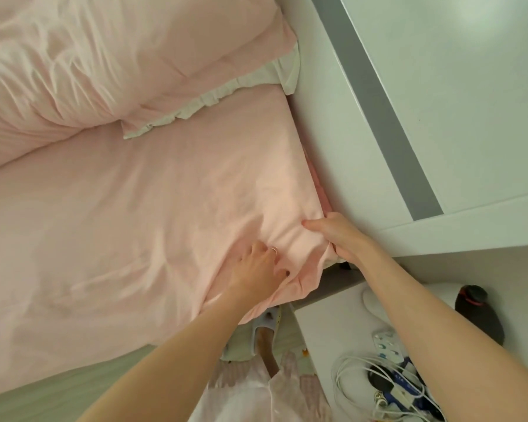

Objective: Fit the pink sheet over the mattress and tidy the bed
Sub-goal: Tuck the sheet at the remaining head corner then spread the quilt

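A: What is the right hand (342,236) doing?

B: Its grip is clamped on the pink sheet (171,202) at the mattress corner, thumb on top, fingers curled under the edge beside the white headboard (342,147).

A: And the left hand (256,266)?

B: At 8 o'clock from the right one, fingers bent and pinching a bunched fold of the same sheet; a ring shows on one finger.

A: How does the sheet look?

B: Spread over the mattress, fairly smooth, wrinkled and gathered at the corner. A pink pillow (128,53) lies at 11 o'clock; the bedside tabletop (333,324) at 5 o'clock holds white cables (357,379).
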`<state>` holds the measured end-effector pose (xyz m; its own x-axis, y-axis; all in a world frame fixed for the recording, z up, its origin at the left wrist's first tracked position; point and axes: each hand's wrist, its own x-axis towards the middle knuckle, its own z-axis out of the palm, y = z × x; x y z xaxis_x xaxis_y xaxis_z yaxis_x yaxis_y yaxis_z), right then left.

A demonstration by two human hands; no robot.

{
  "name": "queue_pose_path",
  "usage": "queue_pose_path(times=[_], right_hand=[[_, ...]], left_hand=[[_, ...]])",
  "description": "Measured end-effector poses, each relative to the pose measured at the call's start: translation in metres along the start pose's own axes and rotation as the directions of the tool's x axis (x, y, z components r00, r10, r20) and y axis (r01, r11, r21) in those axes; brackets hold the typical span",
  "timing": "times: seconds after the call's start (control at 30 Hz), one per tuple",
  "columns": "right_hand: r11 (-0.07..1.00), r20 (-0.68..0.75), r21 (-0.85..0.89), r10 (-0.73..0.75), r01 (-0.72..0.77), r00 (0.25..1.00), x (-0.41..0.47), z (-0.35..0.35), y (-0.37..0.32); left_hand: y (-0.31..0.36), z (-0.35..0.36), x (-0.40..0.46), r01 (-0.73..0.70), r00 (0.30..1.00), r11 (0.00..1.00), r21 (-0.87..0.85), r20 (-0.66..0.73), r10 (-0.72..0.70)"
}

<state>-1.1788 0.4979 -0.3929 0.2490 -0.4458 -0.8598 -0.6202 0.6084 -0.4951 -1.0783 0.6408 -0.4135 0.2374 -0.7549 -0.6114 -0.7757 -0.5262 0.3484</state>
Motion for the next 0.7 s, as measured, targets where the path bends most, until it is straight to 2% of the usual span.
queue_pose_path(times=[0.07, 0.17, 0.27, 0.3, 0.37, 0.4, 0.43, 0.5, 0.57, 0.6, 0.63, 0.7], right_hand=[[1.0, -0.026, -0.001, -0.002, 0.002, 1.0, 0.001, -0.003, 0.005], [0.999, -0.133, -0.025, -0.029, 0.026, 0.991, 0.001, -0.013, 0.01], [0.989, -0.202, -0.144, -0.017, -0.012, 0.979, 0.002, -0.016, 0.015], [0.983, -0.217, -0.18, -0.019, -0.021, 0.976, 0.002, -0.014, 0.017], [0.976, -0.234, -0.218, -0.041, -0.011, 0.971, 0.003, -0.01, 0.015], [0.98, -0.23, -0.198, -0.062, 0.016, 0.971, 0.002, -0.007, 0.014], [0.988, -0.218, -0.14, -0.087, 0.057, 0.972, 0.001, -0.006, 0.012], [0.987, -0.187, 0.124, -0.076, 0.1, 0.979, 0.0, -0.005, 0.009], [0.91, -0.088, 0.405, -0.062, 0.093, 0.994, 0.002, -0.007, 0.009], [0.867, -0.03, 0.491, -0.084, 0.088, 0.996, 0.004, -0.009, 0.01], [0.843, 0.01, 0.531, -0.105, 0.083, 0.994, 0.005, -0.008, 0.01], [0.871, 0.047, 0.486, -0.114, 0.076, 0.992, 0.007, -0.004, 0.006]], left_hand=[[0.015, 0.004, 0.005, -0.019, 1.0, 0.999, -0.036, -0.017, 0.018], [0.026, 0.002, 0.008, 0.012, 1.0, 0.97, -0.242, 0.019, -0.008], [0.019, -0.002, 0.005, 0.031, 0.997, 0.909, -0.417, 0.079, 0.003], [0.016, -0.003, 0.003, 0.053, 0.994, 0.86, -0.508, 0.114, 0.006], [0.013, -0.002, 0.001, 0.107, 0.984, 0.67, -0.734, 0.177, 0.036], [0.013, -0.001, 0.002, 0.114, 0.985, 0.596, -0.795, 0.168, 0.035], [0.013, -0.002, 0.003, 0.097, 0.991, 0.577, -0.811, 0.131, 0.016], [0.01, -0.005, 0.007, 0.051, 0.998, 0.602, -0.797, 0.017, -0.062], [0.005, -0.015, 0.013, 0.039, 0.981, 0.654, -0.755, -0.095, -0.168], [0.003, -0.019, 0.018, 0.033, 0.97, 0.657, -0.753, -0.135, -0.204], [0.001, -0.025, 0.022, 0.032, 0.963, 0.635, -0.772, -0.145, -0.225], [0.004, -0.038, 0.033, 0.065, 0.966, 0.55, -0.833, -0.085, -0.243]])
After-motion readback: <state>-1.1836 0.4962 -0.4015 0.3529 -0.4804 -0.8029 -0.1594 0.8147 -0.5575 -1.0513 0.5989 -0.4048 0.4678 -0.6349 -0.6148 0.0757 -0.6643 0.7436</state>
